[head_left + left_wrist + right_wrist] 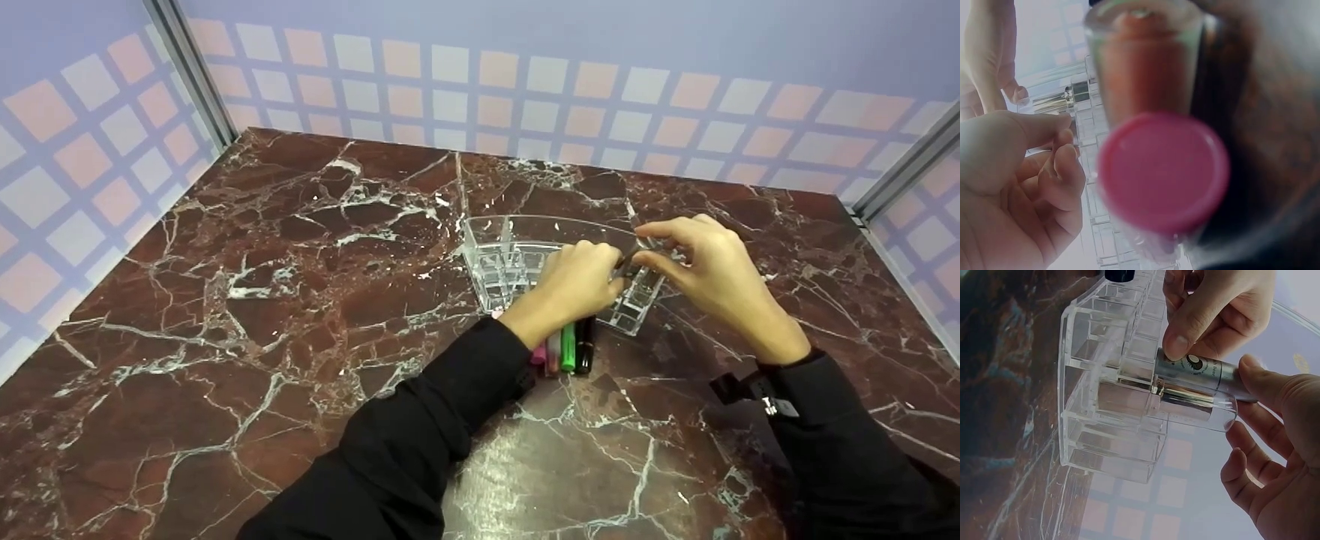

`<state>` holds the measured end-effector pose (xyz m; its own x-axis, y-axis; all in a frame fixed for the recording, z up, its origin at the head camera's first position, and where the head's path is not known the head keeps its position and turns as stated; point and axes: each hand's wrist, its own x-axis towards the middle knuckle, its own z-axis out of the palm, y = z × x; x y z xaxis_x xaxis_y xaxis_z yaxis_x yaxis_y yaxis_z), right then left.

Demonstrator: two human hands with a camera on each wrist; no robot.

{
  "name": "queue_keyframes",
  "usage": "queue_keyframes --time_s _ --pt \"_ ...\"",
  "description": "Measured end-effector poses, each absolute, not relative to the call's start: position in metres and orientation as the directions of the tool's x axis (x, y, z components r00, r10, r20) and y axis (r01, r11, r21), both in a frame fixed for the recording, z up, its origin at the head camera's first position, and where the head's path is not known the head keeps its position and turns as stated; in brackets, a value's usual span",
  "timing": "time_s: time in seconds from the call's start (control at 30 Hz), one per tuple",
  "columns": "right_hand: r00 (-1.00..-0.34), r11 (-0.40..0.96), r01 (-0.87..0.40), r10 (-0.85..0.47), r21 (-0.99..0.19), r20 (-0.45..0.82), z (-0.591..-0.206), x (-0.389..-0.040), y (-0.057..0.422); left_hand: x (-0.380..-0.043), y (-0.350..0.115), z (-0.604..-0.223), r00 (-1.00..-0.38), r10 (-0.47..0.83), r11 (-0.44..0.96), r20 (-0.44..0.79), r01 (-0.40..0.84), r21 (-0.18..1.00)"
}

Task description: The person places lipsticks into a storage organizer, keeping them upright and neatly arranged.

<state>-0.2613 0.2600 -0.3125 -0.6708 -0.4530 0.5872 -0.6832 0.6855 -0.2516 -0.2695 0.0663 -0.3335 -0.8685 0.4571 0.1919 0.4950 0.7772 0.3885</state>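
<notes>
"Where is the grey cosmetic tube (1202, 370)?"

"Between the two hands, over the right end of the clear acrylic organizer (1112, 464). The left hand (574, 281) pinches the end nearer the compartments, thumb flat on the side beside the printed eye-like logo. The right hand (712, 262) grips the other end between thumb and fingers."

"So neither has let go. How would it handle?"

"Light and stiff, I'd judge; the sheen suggests a smooth, rather slippery shell. I'd pinch it firmly, thumb against fingertips, without crushing. There's a line round it near the right hand, probably a cap joint, so I'd hold one side of that with each hand if twisting or pulling."

"Anything close by to mind?"

"The clear tube with the gold band (1190, 405), upright in a compartment just beside it. I can't tell whether the two touch. The organizer looks rigid and likely brittle, so no knocking its walls."

"And in front of it?"

"A green tube (568, 349) and a black tube (585, 349), side by side, with a pink cap (538, 355) near them. Their far ends are hidden behind the left arm."
</notes>
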Motion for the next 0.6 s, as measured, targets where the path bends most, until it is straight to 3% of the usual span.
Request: queue_keyframes --time_s 0.27,0.6 --pt "-0.672 0.689 -0.681 -0.453 -0.248 0.586 -0.3177 -0.2638 0.2572 -0.2702 0.0655 -0.3349 -0.881 0.428 0.787 0.203 0.474 0.394" --pt "-0.728 0.725 -0.619 -0.383 -0.303 0.569 -0.3220 -0.2622 0.2524 -0.2696 0.0652 -0.3338 -0.882 0.418 0.793 0.219 0.472 0.384"
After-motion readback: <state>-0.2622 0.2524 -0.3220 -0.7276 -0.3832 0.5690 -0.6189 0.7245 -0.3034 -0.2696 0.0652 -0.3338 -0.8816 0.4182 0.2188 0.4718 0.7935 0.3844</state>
